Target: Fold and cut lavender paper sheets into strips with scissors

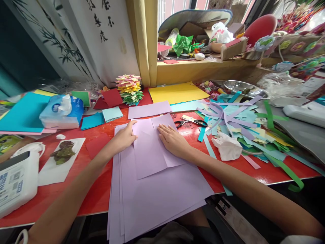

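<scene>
A stack of large lilac paper sheets (pixel 157 193) lies on the red table (pixel 99 189) in front of me, hanging over its near edge. On top rests a smaller lilac sheet (pixel 149 152), partly folded. My left hand (pixel 125 136) pinches the left top edge of that sheet with closed fingers. My right hand (pixel 172 139) lies flat on the sheet's right part, fingers stretched out and pressing down. Black-handled scissors (pixel 194 121) lie just beyond my right hand.
A heap of coloured paper strips (pixel 243 125) and a crumpled tissue (pixel 227 146) fill the right side. A tissue pack (pixel 62 112), blue sheets (pixel 24 113), a white tub (pixel 16 181) and a stack of folded paper pieces (pixel 129 88) stand left and behind. A yellow sheet (pixel 177 92) lies at the back.
</scene>
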The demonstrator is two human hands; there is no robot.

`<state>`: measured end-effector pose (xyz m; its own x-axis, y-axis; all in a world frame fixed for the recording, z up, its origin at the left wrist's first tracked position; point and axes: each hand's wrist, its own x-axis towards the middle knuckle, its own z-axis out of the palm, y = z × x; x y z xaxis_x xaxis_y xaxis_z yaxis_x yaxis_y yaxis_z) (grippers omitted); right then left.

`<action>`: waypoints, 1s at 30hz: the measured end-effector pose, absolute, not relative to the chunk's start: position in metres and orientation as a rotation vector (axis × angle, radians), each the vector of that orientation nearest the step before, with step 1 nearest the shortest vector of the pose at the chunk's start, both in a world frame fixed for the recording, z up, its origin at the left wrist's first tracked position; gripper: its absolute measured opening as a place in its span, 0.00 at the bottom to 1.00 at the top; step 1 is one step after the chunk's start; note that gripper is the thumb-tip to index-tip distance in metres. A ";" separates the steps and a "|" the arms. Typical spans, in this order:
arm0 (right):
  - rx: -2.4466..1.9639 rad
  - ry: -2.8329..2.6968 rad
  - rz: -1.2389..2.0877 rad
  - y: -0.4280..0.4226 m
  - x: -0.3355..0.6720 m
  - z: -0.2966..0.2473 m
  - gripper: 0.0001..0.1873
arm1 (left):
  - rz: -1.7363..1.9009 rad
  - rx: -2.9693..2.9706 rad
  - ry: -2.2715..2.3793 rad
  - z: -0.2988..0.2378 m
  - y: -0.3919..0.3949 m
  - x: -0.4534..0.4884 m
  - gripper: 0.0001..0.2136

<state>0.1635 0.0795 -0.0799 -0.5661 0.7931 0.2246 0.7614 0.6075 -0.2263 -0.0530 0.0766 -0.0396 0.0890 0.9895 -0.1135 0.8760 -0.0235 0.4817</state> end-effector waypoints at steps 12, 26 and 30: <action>-1.300 -2.583 0.070 0.075 0.161 -0.084 0.27 | 0.321 1.891 1.745 -0.039 0.076 -0.053 0.33; -1.321 -2.589 0.053 0.073 0.160 -0.081 0.27 | 0.355 1.757 1.784 -0.035 0.069 -0.048 0.35; -1.303 -2.584 0.088 0.074 0.161 -0.081 0.27 | 0.427 1.769 1.835 -0.034 0.068 -0.048 0.32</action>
